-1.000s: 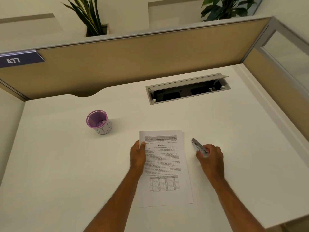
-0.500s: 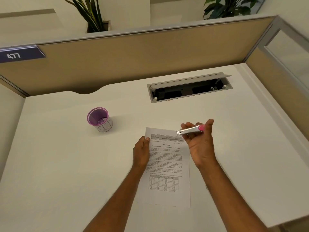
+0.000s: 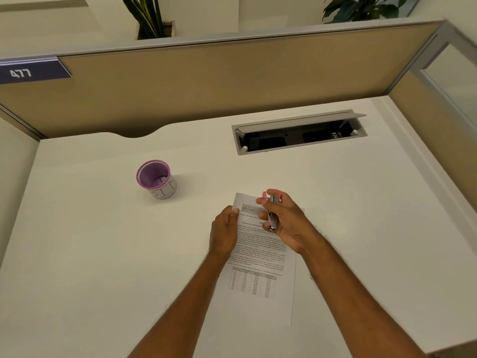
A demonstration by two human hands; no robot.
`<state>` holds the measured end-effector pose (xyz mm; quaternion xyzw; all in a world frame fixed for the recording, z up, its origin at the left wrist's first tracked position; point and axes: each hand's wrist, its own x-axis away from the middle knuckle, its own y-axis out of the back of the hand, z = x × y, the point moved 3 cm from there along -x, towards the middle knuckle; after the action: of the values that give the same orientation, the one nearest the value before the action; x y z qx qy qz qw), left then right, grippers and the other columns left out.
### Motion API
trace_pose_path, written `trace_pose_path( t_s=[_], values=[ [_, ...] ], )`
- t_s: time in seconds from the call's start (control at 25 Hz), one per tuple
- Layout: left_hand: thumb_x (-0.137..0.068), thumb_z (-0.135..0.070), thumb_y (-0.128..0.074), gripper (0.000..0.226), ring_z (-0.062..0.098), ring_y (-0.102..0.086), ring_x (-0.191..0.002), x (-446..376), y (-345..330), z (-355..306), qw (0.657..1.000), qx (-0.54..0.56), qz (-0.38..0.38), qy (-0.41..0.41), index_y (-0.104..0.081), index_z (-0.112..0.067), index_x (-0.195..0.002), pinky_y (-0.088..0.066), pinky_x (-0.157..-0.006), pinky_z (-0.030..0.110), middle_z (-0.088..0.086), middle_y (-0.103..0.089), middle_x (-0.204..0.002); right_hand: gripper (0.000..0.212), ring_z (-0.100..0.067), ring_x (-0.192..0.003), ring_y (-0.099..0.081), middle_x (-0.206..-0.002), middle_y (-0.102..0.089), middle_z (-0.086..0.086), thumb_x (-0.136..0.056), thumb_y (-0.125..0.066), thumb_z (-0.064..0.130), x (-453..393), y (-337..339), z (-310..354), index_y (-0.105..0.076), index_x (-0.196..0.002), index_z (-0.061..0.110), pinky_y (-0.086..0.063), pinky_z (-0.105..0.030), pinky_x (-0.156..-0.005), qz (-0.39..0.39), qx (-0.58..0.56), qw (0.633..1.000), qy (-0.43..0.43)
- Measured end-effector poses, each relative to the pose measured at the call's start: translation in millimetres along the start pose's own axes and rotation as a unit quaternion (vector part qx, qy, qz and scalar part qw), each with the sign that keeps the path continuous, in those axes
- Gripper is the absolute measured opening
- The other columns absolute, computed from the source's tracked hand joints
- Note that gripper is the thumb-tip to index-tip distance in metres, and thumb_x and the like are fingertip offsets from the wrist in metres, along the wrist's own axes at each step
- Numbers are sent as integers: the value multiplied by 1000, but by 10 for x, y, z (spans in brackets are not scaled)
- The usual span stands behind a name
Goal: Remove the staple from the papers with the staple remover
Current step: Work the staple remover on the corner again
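Nearest, two bare forearms reaching in over the white table (image 3: 77, 254). Under them the papers (image 3: 260, 277), flat, a little askew, table of figures at the near end, header at the far end. Staple itself too small to make out; presumably at the far left corner.

Risk from here: tearing that corner if the tool bites at a slant or pulls before the prongs sit under the staple. Sheets sliding or lifting, if the pinning pressure eases during the pull. Tool slipping in the grip, since held mid-turn and above the page, not yet lined up. A loosened staple flicking off across the table, hard to find afterwards.

Left hand (image 3: 224, 233) on the left edge of the papers near the far corner, fingers curled, thumb on top of the sheet, pressing it down. Right hand (image 3: 286, 223) above the far part of the page, closed loosely around the staple remover (image 3: 271, 214), pink end pointing far, metal end pointing near. Whether the tool touches the paper: cannot tell.

Further left, a purple cup (image 3: 156, 179), well apart. Far right, an open cable tray (image 3: 299, 133).
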<state>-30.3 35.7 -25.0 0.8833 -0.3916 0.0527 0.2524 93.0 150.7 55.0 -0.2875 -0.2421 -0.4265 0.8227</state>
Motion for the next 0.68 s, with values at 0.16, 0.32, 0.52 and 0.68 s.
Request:
trace_pose_path(
  t_s=[0.16, 0.32, 0.52, 0.68],
  values=[
    [-108, -41, -39, 38, 24, -71, -72, -2, 0, -4, 1000, -10, -5, -18, -58, -13, -91, -61, -64, 40, 4, -71, -83, 37, 0, -69, -62, -109, -69, 2, -99, -55, 55, -41, 7, 57, -50, -130, 37, -47, -15, -58, -37, 270, 955, 117],
    [-108, -42, -38, 37, 21, -70, -70, 8, 2, -8, 999, -30, -3, -33, -57, -18, -88, -59, -61, 37, 0, -70, -80, 43, -2, -105, -63, -126, -61, 14, -100, -48, 58, -101, -22, 186, -48, -137, 36, -51, -17, -79, -17, 424, 879, 217],
    [-107, -46, -36, 38, 18, -70, -72, 27, 1, -50, 997, -58, 7, -55, -60, -18, -96, -61, -63, 38, -1, -71, -84, 48, -16, -122, -56, -136, -62, 7, -92, -73, 40, -226, -36, 285, -55, -136, 35, -45, -41, -105, -13, 585, 753, 301],
    [-107, -46, -37, 34, 17, -68, -68, 55, 7, -97, 993, -79, 13, -82, -59, -21, -97, -60, -61, 38, -3, -69, -80, 46, -16, -121, -54, -136, -63, 8, -91, -73, 40, -327, -34, 291, -58, -134, 35, -36, -41, -105, 36, 628, 723, 285]
  ],
)
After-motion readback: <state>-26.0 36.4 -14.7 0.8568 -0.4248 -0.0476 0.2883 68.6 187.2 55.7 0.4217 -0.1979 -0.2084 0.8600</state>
